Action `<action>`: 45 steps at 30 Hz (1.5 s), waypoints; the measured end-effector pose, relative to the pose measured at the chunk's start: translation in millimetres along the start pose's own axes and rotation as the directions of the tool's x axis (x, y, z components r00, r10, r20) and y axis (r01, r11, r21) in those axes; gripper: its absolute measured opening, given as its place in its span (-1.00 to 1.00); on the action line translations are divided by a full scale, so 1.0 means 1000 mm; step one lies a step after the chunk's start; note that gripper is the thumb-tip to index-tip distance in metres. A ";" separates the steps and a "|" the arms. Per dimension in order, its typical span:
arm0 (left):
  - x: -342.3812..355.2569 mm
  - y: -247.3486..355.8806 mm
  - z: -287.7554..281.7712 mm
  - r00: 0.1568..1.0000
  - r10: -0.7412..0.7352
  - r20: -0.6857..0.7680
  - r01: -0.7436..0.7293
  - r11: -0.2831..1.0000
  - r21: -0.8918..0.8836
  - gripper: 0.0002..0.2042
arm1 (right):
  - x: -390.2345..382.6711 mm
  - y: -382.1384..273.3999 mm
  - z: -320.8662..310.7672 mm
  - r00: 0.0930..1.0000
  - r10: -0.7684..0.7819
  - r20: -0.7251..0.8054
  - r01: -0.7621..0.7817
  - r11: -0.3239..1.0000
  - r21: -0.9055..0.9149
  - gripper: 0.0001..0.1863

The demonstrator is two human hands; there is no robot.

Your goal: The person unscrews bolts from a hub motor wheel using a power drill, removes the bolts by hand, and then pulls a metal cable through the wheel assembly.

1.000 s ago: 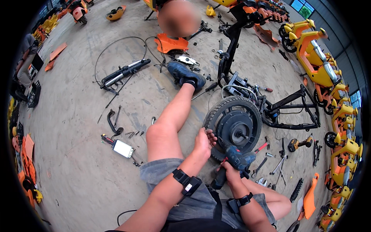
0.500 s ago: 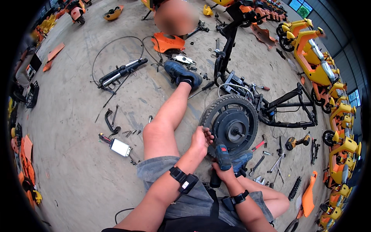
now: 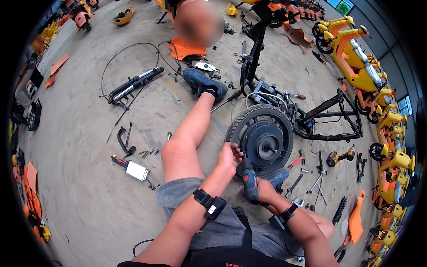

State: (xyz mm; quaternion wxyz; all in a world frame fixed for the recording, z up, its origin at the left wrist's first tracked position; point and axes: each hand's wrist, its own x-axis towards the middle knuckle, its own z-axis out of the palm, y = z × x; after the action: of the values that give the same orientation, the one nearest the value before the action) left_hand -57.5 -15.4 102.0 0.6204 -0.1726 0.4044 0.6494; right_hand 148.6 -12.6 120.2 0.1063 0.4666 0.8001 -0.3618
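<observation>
My right hand (image 3: 267,192) is wrapped round the grip of a dark teal cordless drill (image 3: 249,181), whose nose points up at the near edge of a wheel. This wheel (image 3: 268,141) has a black tyre and a large dark hub with an axle stub in the middle. It stands between my legs against a bare black scooter frame (image 3: 254,58). My left hand (image 3: 230,156) is beside the tyre's lower left edge, close to the drill's tip. Its fingers are curled in, and anything they hold is hidden.
On the concrete at left lie a white-topped controller (image 3: 136,170), loose bolts and a shock absorber pair (image 3: 135,85). At right are a red-handled hammer (image 3: 296,160), a wrench (image 3: 294,185), a yellow drill (image 3: 340,155) and an orange panel (image 3: 356,216). Yellow scooters (image 3: 356,58) line the right side.
My right hand has swung the drill more upright, its nose now by my left fingers and the tyre. My left hand has hardly moved. The whole view has shifted slightly.
</observation>
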 end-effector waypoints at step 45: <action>-0.062 -0.097 0.020 0.793 -0.525 -0.308 0.609 0.673 0.420 -0.50 | 0.015 0.001 0.019 0.965 0.254 -0.062 0.001 0.234 0.972 -0.79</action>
State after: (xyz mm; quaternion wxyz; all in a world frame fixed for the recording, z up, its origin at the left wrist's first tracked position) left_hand 50.2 -51.2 129.3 0.7792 -0.1756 0.5324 0.2803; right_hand 137.9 -15.2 98.5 -0.2570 0.5310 0.3740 -0.7156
